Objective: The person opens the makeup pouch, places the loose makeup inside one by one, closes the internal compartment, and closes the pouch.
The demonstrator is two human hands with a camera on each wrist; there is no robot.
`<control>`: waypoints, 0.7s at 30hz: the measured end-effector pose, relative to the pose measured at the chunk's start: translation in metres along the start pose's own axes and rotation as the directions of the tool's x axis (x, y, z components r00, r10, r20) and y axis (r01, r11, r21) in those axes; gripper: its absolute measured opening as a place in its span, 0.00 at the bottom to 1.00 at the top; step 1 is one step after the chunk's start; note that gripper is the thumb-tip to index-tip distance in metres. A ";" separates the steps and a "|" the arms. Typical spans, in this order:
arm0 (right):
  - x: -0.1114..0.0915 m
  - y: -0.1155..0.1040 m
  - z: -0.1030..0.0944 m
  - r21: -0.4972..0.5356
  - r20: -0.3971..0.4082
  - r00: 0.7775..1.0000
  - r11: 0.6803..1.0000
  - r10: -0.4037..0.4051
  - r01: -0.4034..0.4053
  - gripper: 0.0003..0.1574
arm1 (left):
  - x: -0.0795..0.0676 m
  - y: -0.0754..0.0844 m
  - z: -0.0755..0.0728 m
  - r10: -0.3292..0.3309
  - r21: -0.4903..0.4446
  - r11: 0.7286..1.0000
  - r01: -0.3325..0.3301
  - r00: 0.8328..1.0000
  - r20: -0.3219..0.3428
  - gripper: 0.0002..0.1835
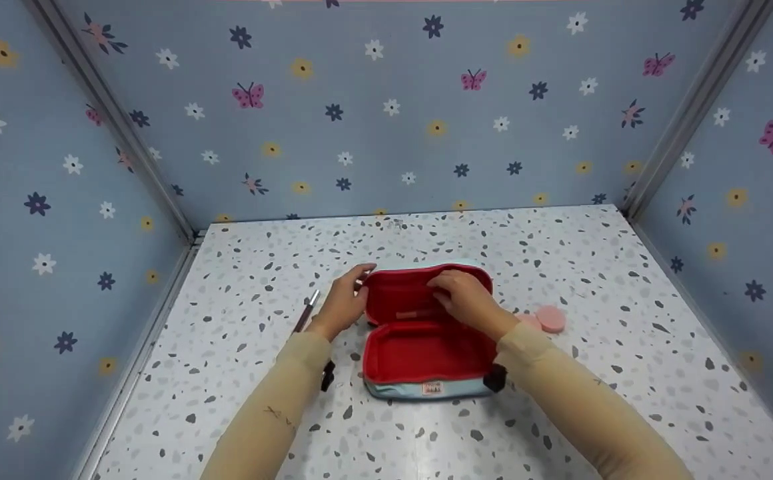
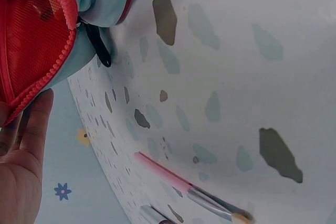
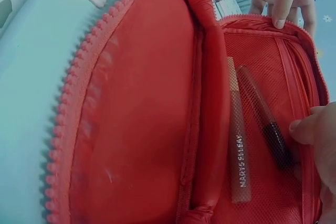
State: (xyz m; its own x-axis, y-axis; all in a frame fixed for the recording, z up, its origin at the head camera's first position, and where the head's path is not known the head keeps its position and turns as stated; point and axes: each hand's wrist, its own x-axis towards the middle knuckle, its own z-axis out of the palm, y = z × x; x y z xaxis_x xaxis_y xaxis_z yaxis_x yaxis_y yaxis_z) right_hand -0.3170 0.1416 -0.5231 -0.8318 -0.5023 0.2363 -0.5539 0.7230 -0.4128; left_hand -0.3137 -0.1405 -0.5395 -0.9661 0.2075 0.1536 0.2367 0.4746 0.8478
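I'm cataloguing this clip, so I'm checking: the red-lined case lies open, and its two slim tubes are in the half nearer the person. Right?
Not quite: the two slim tubes are behind the mesh of the farther half, not in the nearer half; the right wrist view shows this. The red-lined case does lie open.
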 end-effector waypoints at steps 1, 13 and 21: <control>-0.001 0.000 -0.001 0.006 -0.010 1.000 1.000 -0.007 0.007 0.15 | 0.000 0.000 0.000 0.001 0.003 1.000 -0.001 1.000 -0.002 0.27; -0.011 0.003 -0.022 0.072 -0.181 0.979 0.992 -0.093 0.108 0.15 | 0.000 -0.002 0.000 -0.003 -0.001 1.000 0.003 1.000 -0.004 0.28; -0.021 0.017 -0.039 0.043 -0.249 0.966 0.996 -0.070 0.083 0.16 | 0.001 0.000 0.000 0.004 -0.008 1.000 -0.004 1.000 -0.002 0.27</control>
State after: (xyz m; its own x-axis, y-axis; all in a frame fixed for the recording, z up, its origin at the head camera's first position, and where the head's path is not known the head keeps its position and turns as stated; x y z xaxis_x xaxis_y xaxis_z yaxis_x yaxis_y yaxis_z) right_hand -0.3104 0.1829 -0.5008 -0.7738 -0.4174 0.4765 -0.6191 0.6574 -0.4295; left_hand -0.3146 -0.1407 -0.5396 -0.9654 0.2073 0.1579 0.2395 0.4666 0.8514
